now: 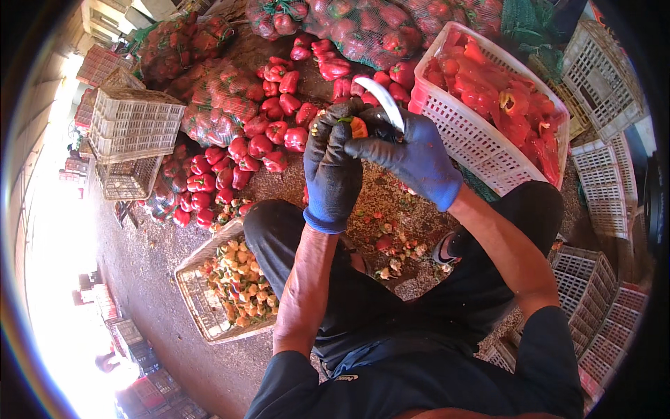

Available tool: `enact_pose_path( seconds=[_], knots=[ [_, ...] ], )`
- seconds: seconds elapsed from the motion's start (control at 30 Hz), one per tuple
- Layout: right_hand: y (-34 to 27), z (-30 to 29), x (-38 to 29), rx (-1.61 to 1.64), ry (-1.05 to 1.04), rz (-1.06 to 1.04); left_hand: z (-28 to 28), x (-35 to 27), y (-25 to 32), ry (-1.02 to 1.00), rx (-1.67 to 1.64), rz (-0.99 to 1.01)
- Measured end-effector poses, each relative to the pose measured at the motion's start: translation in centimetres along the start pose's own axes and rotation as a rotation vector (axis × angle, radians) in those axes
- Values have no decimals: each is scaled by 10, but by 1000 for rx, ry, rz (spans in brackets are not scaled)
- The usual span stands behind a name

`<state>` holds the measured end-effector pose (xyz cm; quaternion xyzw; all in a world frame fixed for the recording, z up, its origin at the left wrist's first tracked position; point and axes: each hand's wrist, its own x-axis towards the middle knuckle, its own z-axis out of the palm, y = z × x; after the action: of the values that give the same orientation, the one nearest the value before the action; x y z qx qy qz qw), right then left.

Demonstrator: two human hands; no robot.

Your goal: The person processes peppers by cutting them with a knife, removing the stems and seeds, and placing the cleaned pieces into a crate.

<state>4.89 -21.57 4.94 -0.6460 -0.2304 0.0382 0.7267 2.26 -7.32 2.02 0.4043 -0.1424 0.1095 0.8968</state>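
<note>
Both my hands wear blue knit gloves with dark coated palms and fingers, held close together above my knees. My left hand (pixel 335 162) is closed around a small piece of pepper (pixel 358 127), orange-red with a bit of green; most of it is hidden by the fingers. A knife with a curved, pale blade (pixel 386 100) is gripped in my right hand (pixel 419 157), its blade pointing up and away to the left. The right thumb reaches across to the pepper piece. Beyond the hands, whole red bell peppers (pixel 277 131) lie loose on the floor.
At right, a white plastic crate (pixel 481 141) holds opened red peppers (pixel 492 84). By my left knee, another crate (pixel 201 309) contains pepper cores (pixel 243 283). Mesh sacks of peppers (pixel 220 102) stand farther off. Seeds and scraps (pixel 392 243) litter the floor between my feet. Crates (pixel 133 123) are stacked at left.
</note>
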Motion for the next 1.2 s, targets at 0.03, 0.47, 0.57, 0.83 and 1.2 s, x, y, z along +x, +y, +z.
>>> enact_pose_path(
  seconds=[0.03,0.47,0.57,0.83,1.2],
  knots=[
    [-6,-6,0,18,-31,120,1,0,2,-24,-8,-7],
    [11,-19,-12,392,-25,460,8,-11,19,42,450,-146],
    [26,-23,-3,-344,-118,-79,1,-12,44,-178,1487,324],
    [-23,-192,18,-814,442,-84,-132,-101,223,215,1910,-203],
    [-19,-261,-16,-1419,555,105,-270,-60,92,216,1560,-363]
  ],
)
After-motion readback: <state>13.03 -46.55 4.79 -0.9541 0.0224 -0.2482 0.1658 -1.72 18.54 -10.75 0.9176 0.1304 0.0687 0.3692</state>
